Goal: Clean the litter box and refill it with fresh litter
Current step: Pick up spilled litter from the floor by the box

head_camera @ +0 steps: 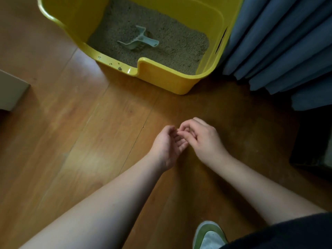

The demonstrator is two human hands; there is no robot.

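Observation:
A yellow litter box [161,78] stands on the wooden floor at the top, filled with grey-brown litter [172,42]. A pale grey scoop [138,39] lies on the litter near the middle. A few litter grains sit on the box's front rim [115,64]. Both hands hover over the floor in front of the box, well short of it. My left hand [167,146] is turned palm up and loosely cupped. My right hand [201,137] has curled fingers whose tips meet the left hand's fingers. Nothing is visible between them.
Blue curtain folds [280,45] hang right of the box, touching its side. A dark object [312,141] sits at the right edge. A pale furniture corner [12,92] juts in at the left. My green shoe [208,234] is at the bottom.

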